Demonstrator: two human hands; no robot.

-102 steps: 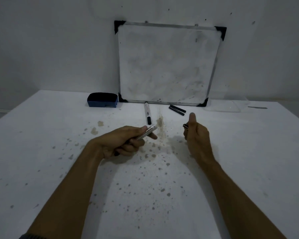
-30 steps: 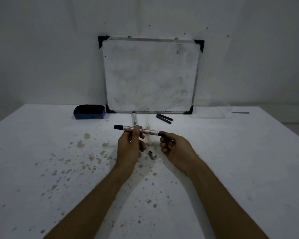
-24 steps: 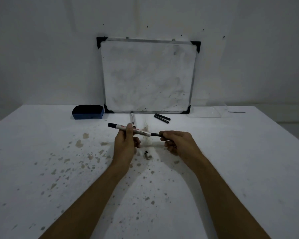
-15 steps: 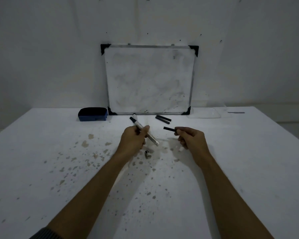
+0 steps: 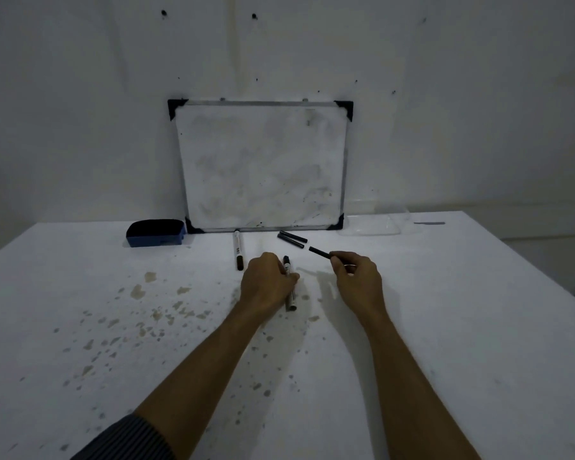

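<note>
Our left hand (image 5: pixel 268 283) grips white marker (image 5: pixel 289 287), black-tipped | our right hand (image 5: pixel 357 277) pinches slim black refill (image 5: pixel 319 252), just beside.

Now apart: marker (image 5: pixel 291 298) and black refill (image 5: pixel 319 253).

White marker (image 5: pixel 291 298), black end pointing away; slim black rod (image 5: pixel 319 253) to its right, apart, slanted.

Our left hand (image 5: pixel 266 283) covers the middle of the marker (image 5: pixel 291 302). The near end of the black stick (image 5: pixel 319 253) vanishes inside our right hand (image 5: pixel 357 280). The marker's lettering is too small for us to read. Both forearms run off the near edge.
</note>
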